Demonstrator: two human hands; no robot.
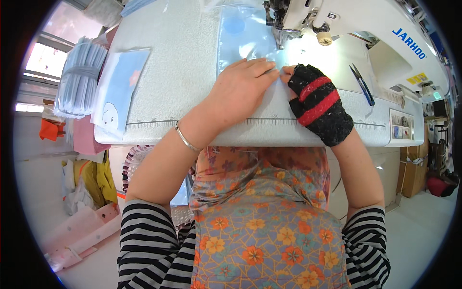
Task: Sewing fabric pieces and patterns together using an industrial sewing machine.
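A glossy light-blue plastic sheet [243, 41] lies on the sewing machine bed, its right edge by the presser foot [280, 41]. My left hand [245, 86] rests on the near part of the sheet, fingers stretched forward and lying flat. My right hand [315, 101] wears a black fingerless glove with red stripes. Its bare fingertips are pinched together at the sheet's near right corner, close to my left fingertips. My hands cover that corner of the sheet. The sewing machine [356, 29] stands over the bed at the right, its lamp lighting the needle area.
Black thread snips [362, 84] lie right of my gloved hand. At the left are a blue printed pouch [120, 91] and a tied bundle of similar pieces [82, 77]. A ruler scale [260, 120] runs along the table's front. A small parts tray [401, 126] sits at the right corner.
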